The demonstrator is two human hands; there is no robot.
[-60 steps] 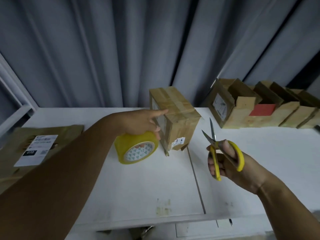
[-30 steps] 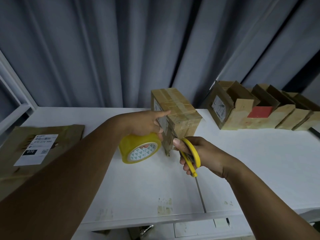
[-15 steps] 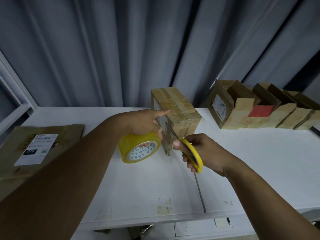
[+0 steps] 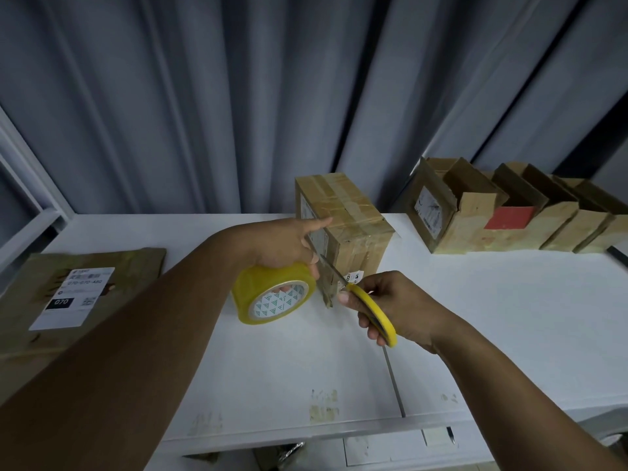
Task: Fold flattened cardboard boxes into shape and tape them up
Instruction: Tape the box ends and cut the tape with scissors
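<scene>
On the table [image 4: 509,317], the left hand [image 4: 282,246] grips a tape roll [image 4: 272,294], forefinger against the taped box [image 4: 350,226] at its 1 o'clock. The right hand [image 4: 407,307], at the roll's 3 o'clock, holds scissors [image 4: 373,311], blades on the tape strip. At 9 o'clock lies flat cardboard [image 4: 102,277]; at 2, open boxes [image 4: 475,215].

Grey-blue curtains [image 4: 238,96] hang in deep vertical folds across the whole back, from nine o'clock round to three o'clock. At nine o'clock a white frame [image 4: 23,171] slants beside them. Below spreads a white worktop [image 4: 509,317], split by a narrow dark seam [image 4: 394,382] running toward six o'clock. Yellowish stains [image 4: 324,407] mark its near edge at six o'clock. The light is dim and cool.
</scene>
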